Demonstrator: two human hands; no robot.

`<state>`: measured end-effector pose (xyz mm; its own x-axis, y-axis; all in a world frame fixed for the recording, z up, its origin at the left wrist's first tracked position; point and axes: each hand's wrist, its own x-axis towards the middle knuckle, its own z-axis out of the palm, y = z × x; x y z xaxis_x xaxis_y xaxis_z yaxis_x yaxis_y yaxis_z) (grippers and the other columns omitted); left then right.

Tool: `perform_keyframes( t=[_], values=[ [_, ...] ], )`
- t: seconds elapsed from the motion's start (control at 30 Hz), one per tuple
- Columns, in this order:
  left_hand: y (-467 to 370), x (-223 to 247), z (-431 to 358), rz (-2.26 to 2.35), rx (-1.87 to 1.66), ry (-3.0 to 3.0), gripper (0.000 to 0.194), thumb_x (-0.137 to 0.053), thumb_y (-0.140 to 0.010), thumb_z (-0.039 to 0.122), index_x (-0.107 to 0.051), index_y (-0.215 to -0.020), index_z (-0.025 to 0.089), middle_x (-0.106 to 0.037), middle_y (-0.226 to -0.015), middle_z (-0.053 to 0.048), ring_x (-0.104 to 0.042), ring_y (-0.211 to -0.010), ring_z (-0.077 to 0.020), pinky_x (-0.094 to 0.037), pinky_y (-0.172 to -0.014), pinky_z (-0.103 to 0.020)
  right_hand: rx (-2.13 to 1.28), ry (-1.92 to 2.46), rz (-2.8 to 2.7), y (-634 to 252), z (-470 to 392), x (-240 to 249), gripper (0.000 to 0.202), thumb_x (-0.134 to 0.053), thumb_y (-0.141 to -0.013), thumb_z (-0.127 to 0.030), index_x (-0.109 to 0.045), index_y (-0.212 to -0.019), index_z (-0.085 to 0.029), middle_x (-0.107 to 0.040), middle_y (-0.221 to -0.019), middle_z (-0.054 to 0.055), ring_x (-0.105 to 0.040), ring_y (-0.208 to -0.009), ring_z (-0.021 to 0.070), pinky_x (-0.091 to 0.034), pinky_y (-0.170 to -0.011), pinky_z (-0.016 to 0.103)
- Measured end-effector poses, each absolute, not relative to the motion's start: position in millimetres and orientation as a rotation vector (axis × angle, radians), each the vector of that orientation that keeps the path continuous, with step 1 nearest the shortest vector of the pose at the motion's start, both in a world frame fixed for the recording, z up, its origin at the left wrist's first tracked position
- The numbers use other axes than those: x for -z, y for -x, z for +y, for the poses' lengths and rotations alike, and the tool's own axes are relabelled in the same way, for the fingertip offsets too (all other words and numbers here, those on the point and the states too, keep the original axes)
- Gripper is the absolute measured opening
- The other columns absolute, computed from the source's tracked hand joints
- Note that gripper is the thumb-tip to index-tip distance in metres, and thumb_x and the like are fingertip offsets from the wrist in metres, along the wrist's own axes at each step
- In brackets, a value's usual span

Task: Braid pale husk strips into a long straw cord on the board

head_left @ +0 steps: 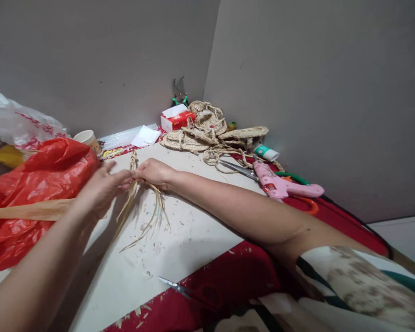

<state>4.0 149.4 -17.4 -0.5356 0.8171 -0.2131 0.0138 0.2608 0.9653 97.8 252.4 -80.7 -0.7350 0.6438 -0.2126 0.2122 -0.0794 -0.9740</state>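
Observation:
A short straw braid (133, 160) stands up between my hands above the white board. My right hand (155, 172) pinches the braid where its plaited part meets the loose ends. Beside it, my left hand (105, 185) has its fingertips closed on strands at the same spot, with one finger lifted away. Loose straw strands (155, 210) fan out below both hands toward the board. Part of the grip is hidden behind the fingers.
Woven straw sandals (205, 131) lie at the back beside a red tissue box (178, 119) and pruning shears (180, 92). A pink glue gun (283, 182) and scissors (240, 169) are at right. Red-handled scissors (180, 288) lie in front. A red plastic bag (51, 170) and paper cup (87, 139) stand left.

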Motion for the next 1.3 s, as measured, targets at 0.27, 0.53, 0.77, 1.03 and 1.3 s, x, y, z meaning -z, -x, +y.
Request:
perform_keyframes(
  t=[0.27, 0.53, 0.77, 1.03, 1.3],
  values=[
    [-5, 46, 159, 1.596, -1.318, -0.61, 0.079, -0.062, -0.065, -0.003, -0.034, -0.138, 0.005, -0.064, -0.063, -0.002, -0.06, -0.049, -0.0115, -0.048, -0.046, -0.019, -1.964, 0.808, -1.786, -99, 250, 82, 0.041, -0.062, -0.083, -0.02, -0.043, -0.048, -0.014, -0.042, -0.037, -0.006, -0.036, -0.034, 0.0034, -0.028, -0.037, 0.015],
    [1, 62, 166, 1.496, -1.236, -0.609, 0.01, -0.052, -0.061, 0.002, -0.058, -0.065, 0.008, -0.051, -0.052, 0.0, -0.027, -0.032, -0.0009, -0.016, -0.027, -0.011, -2.113, 0.798, -1.692, -101, 254, 77, 0.032, -0.056, -0.087, -0.01, -0.051, -0.055, -0.01, -0.047, -0.039, -0.004, -0.037, -0.033, 0.0025, -0.027, -0.034, 0.013],
    [7, 72, 166, 1.484, -1.207, -0.544, 0.009, -0.047, -0.067, 0.012, -0.056, -0.064, 0.013, -0.03, -0.045, 0.008, -0.02, -0.031, -0.0035, -0.018, -0.027, -0.013, -2.245, 0.851, -1.696, -104, 257, 75, 0.028, -0.063, -0.085, -0.015, -0.048, -0.061, -0.013, -0.04, -0.038, -0.008, -0.03, -0.03, 0.0021, -0.02, -0.029, 0.013],
    [16, 70, 169, 1.438, -1.095, -0.503, 0.011, -0.049, -0.071, 0.019, -0.049, -0.06, 0.017, -0.022, -0.044, 0.01, -0.015, -0.031, -0.0036, -0.016, -0.027, -0.014, -2.462, 0.826, -1.626, -108, 261, 72, 0.024, -0.052, -0.091, -0.012, -0.046, -0.068, -0.013, -0.04, -0.041, -0.008, -0.03, -0.03, 0.0015, -0.022, -0.03, 0.011],
    [26, 68, 171, 1.335, -0.975, -0.512, 0.025, -0.053, -0.079, 0.028, -0.052, -0.058, 0.016, -0.019, -0.045, 0.011, -0.013, -0.031, -0.0026, -0.015, -0.027, -0.013, -2.526, 0.683, -1.748, -113, 271, 70, 0.018, -0.047, -0.084, -0.002, -0.049, -0.068, -0.01, -0.047, -0.045, -0.005, -0.034, -0.032, 0.0022, -0.022, -0.029, 0.01]
  ],
)
